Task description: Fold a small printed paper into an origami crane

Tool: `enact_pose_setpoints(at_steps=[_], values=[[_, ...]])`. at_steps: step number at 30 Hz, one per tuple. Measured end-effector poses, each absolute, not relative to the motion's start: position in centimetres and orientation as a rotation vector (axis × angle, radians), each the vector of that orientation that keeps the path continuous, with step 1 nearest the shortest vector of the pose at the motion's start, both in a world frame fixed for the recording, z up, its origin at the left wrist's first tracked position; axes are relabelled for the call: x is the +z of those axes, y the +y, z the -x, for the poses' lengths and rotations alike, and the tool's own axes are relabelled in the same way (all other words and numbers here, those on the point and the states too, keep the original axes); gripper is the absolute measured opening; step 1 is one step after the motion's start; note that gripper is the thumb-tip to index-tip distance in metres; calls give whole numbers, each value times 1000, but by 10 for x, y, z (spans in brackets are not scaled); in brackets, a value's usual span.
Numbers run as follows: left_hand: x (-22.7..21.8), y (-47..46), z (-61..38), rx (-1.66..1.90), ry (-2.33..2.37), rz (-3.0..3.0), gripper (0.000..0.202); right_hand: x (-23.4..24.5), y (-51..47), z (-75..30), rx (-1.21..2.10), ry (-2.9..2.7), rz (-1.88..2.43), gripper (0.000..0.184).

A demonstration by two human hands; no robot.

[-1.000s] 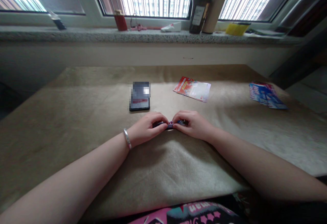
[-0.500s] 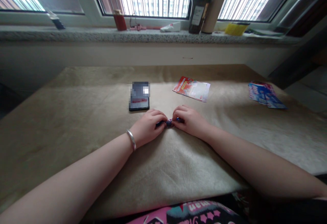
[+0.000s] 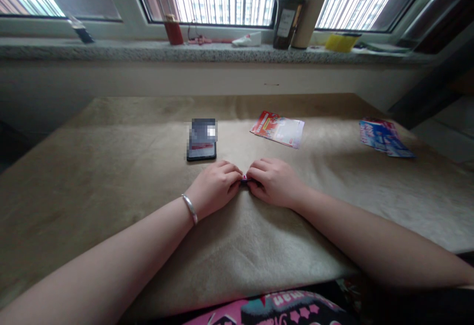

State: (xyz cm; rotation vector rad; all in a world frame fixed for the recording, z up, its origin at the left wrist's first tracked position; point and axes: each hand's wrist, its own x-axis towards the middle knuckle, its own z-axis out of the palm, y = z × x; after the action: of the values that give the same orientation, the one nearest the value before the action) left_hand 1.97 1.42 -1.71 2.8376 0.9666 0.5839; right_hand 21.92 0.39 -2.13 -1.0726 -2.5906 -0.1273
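Observation:
Between my hands is a narrow dark blue strip [image 3: 244, 180] with pink and white bits, perhaps folded printed paper. Only its short middle part shows; my fingers cover both ends. My left hand [image 3: 217, 184], with a silver bangle at the wrist, pinches the left end between thumb and fingers. The other end is gripped by my right hand [image 3: 276, 182], its fingers curled over the strip. Both hands rest low at the tabletop, their fingertips a small gap apart.
Beyond my left hand lies a phone [image 3: 202, 140], partly blurred out. A red and white printed sheet [image 3: 279, 129] lies behind my right hand. Several blue and pink printed cards [image 3: 385, 138] lie at the table's right. Jars and small items line the stone windowsill [image 3: 222, 54].
My right hand has shifted slightly and closed further over the strip, so less of it shows. The left hand has barely moved, and the phone and printed papers stay put.

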Motion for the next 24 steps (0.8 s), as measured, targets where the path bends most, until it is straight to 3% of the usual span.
enact_pose_setpoints(at_steps=[13,24], values=[[-18,14,-19,592,963,-2817,16,-23,5,-217,68,-2490,1220,9],[-16,8,-20,577,1012,-2855,18,-20,3,-219,-234,-2676,1051,20]])
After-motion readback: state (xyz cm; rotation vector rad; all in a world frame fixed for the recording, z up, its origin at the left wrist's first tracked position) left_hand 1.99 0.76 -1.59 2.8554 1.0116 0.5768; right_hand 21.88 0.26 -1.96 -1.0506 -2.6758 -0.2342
